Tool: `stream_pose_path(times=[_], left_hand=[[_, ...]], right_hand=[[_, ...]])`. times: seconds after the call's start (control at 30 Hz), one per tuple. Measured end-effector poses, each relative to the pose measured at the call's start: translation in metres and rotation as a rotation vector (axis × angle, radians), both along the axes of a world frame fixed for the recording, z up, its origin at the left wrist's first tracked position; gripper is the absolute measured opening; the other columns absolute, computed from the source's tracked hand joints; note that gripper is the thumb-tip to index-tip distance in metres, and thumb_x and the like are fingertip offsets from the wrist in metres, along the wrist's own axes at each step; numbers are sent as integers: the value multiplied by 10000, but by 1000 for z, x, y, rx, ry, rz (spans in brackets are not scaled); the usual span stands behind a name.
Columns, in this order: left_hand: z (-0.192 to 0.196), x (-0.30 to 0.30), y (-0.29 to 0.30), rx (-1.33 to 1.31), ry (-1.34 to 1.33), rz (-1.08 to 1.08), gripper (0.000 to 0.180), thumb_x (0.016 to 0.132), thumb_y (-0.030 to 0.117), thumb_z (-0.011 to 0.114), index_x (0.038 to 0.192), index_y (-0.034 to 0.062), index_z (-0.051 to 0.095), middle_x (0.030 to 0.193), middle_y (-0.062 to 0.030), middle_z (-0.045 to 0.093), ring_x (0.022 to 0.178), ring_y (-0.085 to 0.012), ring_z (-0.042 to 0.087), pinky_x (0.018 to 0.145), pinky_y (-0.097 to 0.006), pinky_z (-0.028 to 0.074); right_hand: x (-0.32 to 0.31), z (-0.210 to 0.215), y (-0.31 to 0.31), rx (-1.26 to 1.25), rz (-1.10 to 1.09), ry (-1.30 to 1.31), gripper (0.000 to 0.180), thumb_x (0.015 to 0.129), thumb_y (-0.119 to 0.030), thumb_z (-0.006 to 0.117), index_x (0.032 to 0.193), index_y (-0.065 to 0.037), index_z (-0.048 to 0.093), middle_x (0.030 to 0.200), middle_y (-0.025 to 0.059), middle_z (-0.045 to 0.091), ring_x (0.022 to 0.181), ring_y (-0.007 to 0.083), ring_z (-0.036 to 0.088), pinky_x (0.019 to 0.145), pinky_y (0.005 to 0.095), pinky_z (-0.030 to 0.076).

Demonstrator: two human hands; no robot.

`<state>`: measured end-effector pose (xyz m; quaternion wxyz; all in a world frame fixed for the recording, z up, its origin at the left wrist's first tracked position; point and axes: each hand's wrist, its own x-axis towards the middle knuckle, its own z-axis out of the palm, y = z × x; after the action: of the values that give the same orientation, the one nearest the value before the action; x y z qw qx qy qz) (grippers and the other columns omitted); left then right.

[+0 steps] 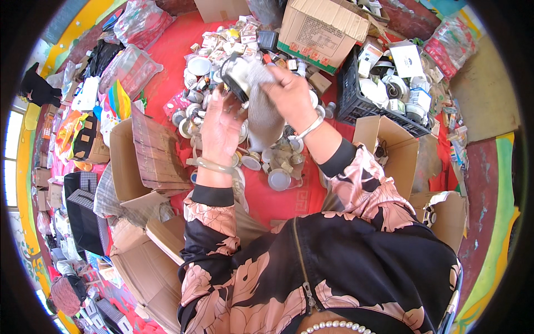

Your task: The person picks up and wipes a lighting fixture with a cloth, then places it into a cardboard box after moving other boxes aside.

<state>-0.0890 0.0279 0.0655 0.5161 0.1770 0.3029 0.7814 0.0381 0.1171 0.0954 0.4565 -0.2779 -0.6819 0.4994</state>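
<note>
My left hand [218, 125] is raised over the pile, its fingers curled against the lower edge of a round white fixture with a black rim [236, 75]; part of those fingers is hidden. A grey cloth [263, 114] hangs from my right hand [289, 94], pinched between thumb and fingers. The cloth's upper end lies against the right side of the fixture. Beneath both hands spreads a heap of small white and grey round fittings and little boxes [203, 67] on a red floor covering [167, 44]. A round clear-topped piece [278, 179] lies at the heap's near edge.
A large cardboard box [320, 33] stands behind the heap. To the right is a black plastic crate [347, 92] full of fittings. Open cartons stand at left [125, 161] and right [403, 147]. Bags and baskets line the far left; another person [67, 295] is at lower left.
</note>
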Motion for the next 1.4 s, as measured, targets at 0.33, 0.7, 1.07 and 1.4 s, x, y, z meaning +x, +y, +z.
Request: stream_pose_path(times=[0.33,0.7,1.07,1.4], left_hand=[[27,-1,-7,79,-115,193,723,743,634,517,1218,93,446,1178,-98,519,1065,-273,514,872,-435,453],[22,-8,-12,249,-76,150,857,661,685,563,1276,112,398,1272,-91,450,1188,-285,413,955,-477,377],[20,19,-10,232,39,63,944,650,624,639,1341,96,274,1333,-67,366,1216,-254,368,1014,-418,316],[-8,-9,-15,105,-27,43,812,712,674,523,1236,66,403,1221,-92,465,1134,-255,450,977,-414,357]], right_hand=[[18,32,-15,505,407,125,363,731,-9,569,1092,-41,581,914,106,621,834,216,593,759,305,473],[48,68,22,-361,148,378,252,882,-92,514,1128,-38,529,963,6,601,839,82,558,742,209,452],[-23,11,-25,745,-31,-217,403,853,-163,508,1236,-46,464,1205,174,503,1154,329,455,975,391,346],[-22,8,-45,653,324,13,356,744,39,562,1086,-60,584,1070,144,591,1048,303,541,873,358,422]])
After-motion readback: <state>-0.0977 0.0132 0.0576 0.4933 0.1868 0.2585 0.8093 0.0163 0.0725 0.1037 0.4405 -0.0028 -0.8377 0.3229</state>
